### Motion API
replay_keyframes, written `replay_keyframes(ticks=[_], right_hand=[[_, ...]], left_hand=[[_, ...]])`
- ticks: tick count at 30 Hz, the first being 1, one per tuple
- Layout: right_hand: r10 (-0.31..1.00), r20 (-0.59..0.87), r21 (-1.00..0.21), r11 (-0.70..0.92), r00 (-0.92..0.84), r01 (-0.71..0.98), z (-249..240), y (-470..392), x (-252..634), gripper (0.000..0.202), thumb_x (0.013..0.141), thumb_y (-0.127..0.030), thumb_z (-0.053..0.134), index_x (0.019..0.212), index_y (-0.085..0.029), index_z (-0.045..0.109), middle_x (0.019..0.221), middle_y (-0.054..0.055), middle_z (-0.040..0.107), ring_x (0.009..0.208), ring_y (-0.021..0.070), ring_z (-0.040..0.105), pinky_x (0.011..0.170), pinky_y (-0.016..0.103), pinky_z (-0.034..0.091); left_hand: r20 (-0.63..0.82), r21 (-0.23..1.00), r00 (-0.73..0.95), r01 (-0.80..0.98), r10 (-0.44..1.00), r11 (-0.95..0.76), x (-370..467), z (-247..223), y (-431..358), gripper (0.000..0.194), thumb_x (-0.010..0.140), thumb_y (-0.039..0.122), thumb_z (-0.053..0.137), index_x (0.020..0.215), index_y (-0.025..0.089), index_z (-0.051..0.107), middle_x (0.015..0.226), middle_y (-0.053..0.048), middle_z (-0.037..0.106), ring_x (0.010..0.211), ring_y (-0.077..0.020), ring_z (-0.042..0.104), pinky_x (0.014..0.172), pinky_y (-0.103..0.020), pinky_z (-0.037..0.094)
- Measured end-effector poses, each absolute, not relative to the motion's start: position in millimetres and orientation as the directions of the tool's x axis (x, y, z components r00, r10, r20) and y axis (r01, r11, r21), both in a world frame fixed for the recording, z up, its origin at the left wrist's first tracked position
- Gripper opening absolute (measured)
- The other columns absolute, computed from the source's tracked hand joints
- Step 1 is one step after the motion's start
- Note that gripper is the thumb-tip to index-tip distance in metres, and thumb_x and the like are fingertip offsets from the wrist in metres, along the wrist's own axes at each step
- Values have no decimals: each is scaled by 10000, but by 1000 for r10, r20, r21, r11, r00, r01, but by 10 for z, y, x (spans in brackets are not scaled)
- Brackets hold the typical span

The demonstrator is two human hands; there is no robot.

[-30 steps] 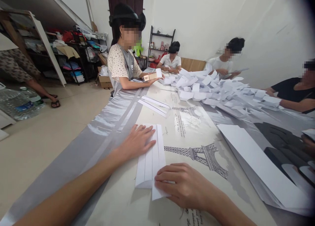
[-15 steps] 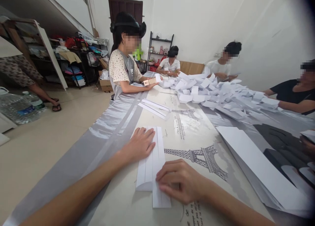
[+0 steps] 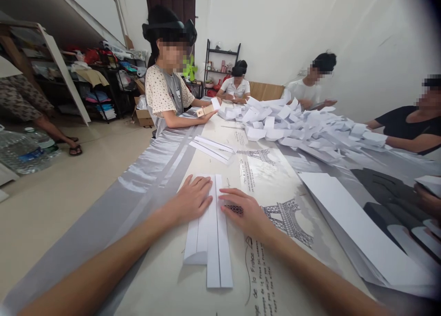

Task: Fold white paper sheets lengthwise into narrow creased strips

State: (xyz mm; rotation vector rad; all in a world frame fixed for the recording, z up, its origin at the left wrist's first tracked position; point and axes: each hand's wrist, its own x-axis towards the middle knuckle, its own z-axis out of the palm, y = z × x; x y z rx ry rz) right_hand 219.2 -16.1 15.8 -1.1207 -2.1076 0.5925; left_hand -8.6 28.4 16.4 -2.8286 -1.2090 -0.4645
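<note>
My left hand point(image 3: 193, 199) lies flat with fingers stretched over the upper part of a folded white paper piece point(image 3: 195, 245), whose lower end bulges slightly off the table. Overlapping its right side is a long white paper strip point(image 3: 218, 261) with a lengthwise line, reaching nearer to me. My right hand point(image 3: 247, 211) is beside that strip's right edge, fingers apart, with the tips at or just touching the edge. Farther up the table lie more folded paper strips point(image 3: 212, 149).
A large heap of folded white papers point(image 3: 275, 118) covers the far right of the patterned tablecloth point(image 3: 165, 288). A stack of long white sheets point(image 3: 351, 224) lies at right. Several people sit around the table; the one at left holds a wooden block point(image 3: 206, 110) with white paper.
My right hand has moved up along the strip from its lower end, and its fingers have spread. My left hand stays on the paper. The view has shifted slightly.
</note>
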Motion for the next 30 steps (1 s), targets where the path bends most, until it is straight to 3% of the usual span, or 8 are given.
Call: replay_keyframes(ticks=[3, 6, 18, 22, 25, 30], right_hand=[[786, 356, -423, 618, -506, 663, 72, 36, 2211, 421, 970, -362, 570, 1358, -198, 562, 1472, 134, 535, 1399, 315, 453, 1138, 568, 408], [747, 338, -327, 663, -572, 673, 51, 195, 2200, 407, 982, -395, 552, 1330, -185, 538, 1460, 145, 539, 1430, 324, 407, 1156, 562, 381], [787, 263, -334, 617, -558, 713, 80, 237, 2163, 331, 1006, -413, 478, 1253, -194, 491, 1565, 160, 396, 1512, 297, 247, 1213, 522, 257], [773, 279, -321, 634, -570, 703, 77, 273, 2167, 305, 1002, -408, 485, 1223, -199, 491, 1526, 167, 437, 1487, 285, 298, 1197, 498, 288], [748, 335, -321, 663, -573, 677, 71, 288, 2171, 292, 986, -406, 524, 1211, -222, 491, 1446, 146, 512, 1438, 277, 373, 1166, 492, 340], [747, 379, -332, 660, -546, 674, 79, 238, 2145, 258, 990, -407, 539, 1176, -230, 523, 1391, 132, 550, 1407, 280, 411, 1152, 498, 364]], left_hand=[[283, 65, 650, 720, 705, -691, -79, 136, 295, 433, 1042, 340, 337, 1380, 129, 507, 1463, -169, 510, 1346, -305, 451, 1142, -548, 305], [289, 52, 650, 723, 703, -689, -78, 105, 304, 436, 1042, 331, 329, 1392, 134, 498, 1488, -167, 489, 1362, -304, 436, 1141, -547, 309], [261, 24, 658, 727, 706, -686, -86, 141, 299, 443, 1046, 328, 317, 1400, 127, 491, 1493, -176, 480, 1336, -308, 459, 1142, -568, 301], [276, 14, 659, 725, 699, -689, -84, 118, 292, 431, 1044, 323, 321, 1395, 139, 490, 1479, -165, 495, 1328, -305, 467, 1145, -580, 294], [371, 6, 632, 731, 681, -682, -73, 102, 258, 407, 1047, 346, 352, 1362, 150, 521, 1489, -171, 476, 1367, -312, 433, 1159, -587, 275], [375, 48, 683, 661, 627, -749, -60, 135, 159, 328, 1062, 280, 336, 1195, 187, 620, 1249, -118, 636, 1163, -248, 579, 977, -417, 495]])
